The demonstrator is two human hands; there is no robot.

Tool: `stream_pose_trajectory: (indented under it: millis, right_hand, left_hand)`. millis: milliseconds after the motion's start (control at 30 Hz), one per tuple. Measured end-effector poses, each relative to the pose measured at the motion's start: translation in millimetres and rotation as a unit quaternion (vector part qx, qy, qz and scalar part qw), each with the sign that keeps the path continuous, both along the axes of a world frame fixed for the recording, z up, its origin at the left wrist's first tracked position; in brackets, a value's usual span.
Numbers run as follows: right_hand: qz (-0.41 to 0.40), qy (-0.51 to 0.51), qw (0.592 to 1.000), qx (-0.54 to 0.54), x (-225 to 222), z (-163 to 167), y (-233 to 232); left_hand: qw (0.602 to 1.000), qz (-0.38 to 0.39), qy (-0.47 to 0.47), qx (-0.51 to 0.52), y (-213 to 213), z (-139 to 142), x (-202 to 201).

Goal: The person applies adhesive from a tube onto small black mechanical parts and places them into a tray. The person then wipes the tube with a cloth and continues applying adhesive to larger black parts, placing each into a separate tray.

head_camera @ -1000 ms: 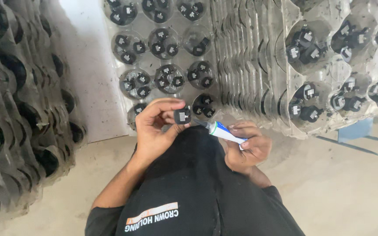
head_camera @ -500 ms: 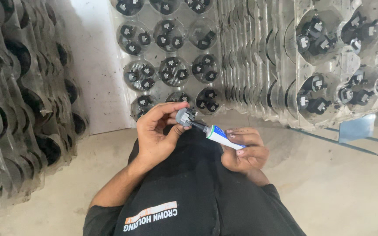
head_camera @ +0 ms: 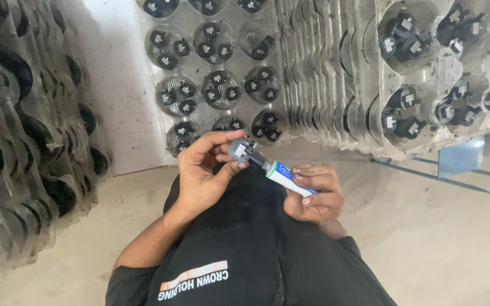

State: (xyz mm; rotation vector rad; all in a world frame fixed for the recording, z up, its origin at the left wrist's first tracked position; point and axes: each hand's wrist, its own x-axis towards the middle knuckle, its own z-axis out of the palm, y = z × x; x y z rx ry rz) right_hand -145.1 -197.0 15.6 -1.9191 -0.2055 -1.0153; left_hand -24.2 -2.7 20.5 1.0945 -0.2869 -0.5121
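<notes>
Left hand [head_camera: 202, 173]: closed on a small dark plastic part [head_camera: 241, 150], pinched between thumb and fingertips, held above the lap.
Right hand [head_camera: 313, 192]: wrapped around a small white-and-blue tube [head_camera: 284, 175] — its dark nozzle meets the part.
Part and tube: together in front of the person's black shirt [head_camera: 256, 249], over the concrete floor [head_camera: 438, 226].
Ahead: clear plastic trays [head_camera: 216, 85] leaning upright, round pockets holding similar dark parts.
Left side: more stacked trays [head_camera: 24, 141] — contents hard to make out.
</notes>
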Motion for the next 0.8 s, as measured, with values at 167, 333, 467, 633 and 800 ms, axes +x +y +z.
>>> stream_pose_trajectory:
  millis: [167,333,467,633,800]
  right_hand:
    - [-0.020,0.005,1.000,-0.002,1,2,4]
    - [-0.045,0.001,0.999,-0.019,1,2,6]
    - [-0.048,0.001,0.999,-0.009,0,1,7]
    - [-0.028,0.009,1.000,-0.007,0,2,6]
    - [-0.067,-0.013,0.998,0.015,6,-5,15]
  left_hand:
    - [1.000,-0.006,0.012,-0.013,-1,-3,0]
    - [0.999,-0.004,0.019,-0.030,-2,-5,0]
    - [0.999,-0.004,0.024,-0.034,-2,-7,0]
    - [0.993,-0.014,0.079,-0.082,-4,-14,-3]
    - [0.985,-0.027,0.118,-0.123,-7,-25,-9]
